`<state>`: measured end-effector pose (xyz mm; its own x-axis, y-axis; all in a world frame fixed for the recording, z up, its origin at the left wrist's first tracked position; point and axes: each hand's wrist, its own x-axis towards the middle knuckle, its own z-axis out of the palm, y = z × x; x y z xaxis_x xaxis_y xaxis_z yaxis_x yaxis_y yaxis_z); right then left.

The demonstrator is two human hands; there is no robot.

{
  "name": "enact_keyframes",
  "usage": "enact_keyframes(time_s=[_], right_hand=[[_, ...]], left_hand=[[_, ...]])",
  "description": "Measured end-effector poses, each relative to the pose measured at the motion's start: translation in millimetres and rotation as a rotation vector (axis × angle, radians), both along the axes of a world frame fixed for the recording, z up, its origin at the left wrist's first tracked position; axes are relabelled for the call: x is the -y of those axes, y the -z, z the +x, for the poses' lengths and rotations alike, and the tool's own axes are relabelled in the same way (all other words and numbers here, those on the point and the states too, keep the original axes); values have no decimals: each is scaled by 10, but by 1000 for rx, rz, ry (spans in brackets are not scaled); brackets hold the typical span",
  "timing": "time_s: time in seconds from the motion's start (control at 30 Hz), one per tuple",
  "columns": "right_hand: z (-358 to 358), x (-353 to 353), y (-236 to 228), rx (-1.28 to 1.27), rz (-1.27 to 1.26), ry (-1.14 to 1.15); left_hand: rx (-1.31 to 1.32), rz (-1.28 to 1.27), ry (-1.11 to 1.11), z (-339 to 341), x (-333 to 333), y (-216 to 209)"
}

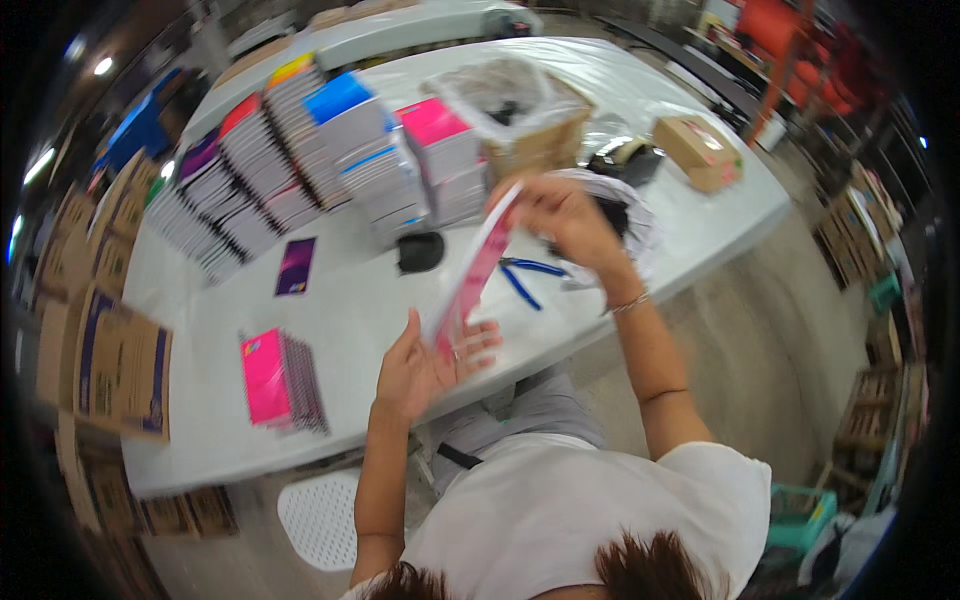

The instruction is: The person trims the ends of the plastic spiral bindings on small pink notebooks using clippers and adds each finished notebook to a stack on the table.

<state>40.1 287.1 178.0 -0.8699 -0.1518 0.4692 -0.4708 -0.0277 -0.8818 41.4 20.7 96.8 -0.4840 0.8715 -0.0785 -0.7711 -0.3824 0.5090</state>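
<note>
Tilted over the table's front edge is a thin pink-and-white notebook (478, 268), seen nearly edge-on and blurred by motion. My right hand (572, 215) pinches its upper end. Below, my left hand (425, 368) has its palm up and fingers spread at the lower end; whether it touches the notebook I cannot tell. Blue-handled cutting pliers (525, 275) lie on the table beside the notebook. A pile of pink spiral-bound notebooks (275, 380) sits to the left of my left hand.
Tall stacks of notebooks (360, 150) stand at the back left, near a dark purple cover (295, 266) and a small black object (420, 252). Behind my right hand are a plastic-lined carton (540, 140) and a small brown box (697, 152). Cardboard boxes (120, 365) crowd the left edge.
</note>
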Motion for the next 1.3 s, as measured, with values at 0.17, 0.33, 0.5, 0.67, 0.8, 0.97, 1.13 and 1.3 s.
enact_keyframes(time_s=[0.17, 0.33, 0.5, 0.67, 0.8, 0.97, 1.13, 1.3], right_hand=[[632, 35, 257, 95, 156, -227], [819, -51, 459, 74, 223, -203], [909, -368, 651, 135, 237, 17], [491, -1481, 1286, -91, 592, 827], [381, -1820, 1579, 229, 767, 1092], [343, -1870, 1840, 205, 721, 1076], [337, -1954, 1912, 57, 628, 1070], [319, -1955, 1910, -17, 672, 1082]], left_hand=[[198, 196, 352, 321, -230, 344], [-29, 28, 298, 218, -96, 557], [-407, -465, -56, 263, -265, 135], [-1619, -1170, -162, 71, -104, -39], [-1952, -1482, -281, 81, -130, 132], [-1866, -1471, -348, 99, -110, 244], [-1849, -1514, -378, 117, -95, 348], [-1789, -1562, -457, 168, -134, 383]])
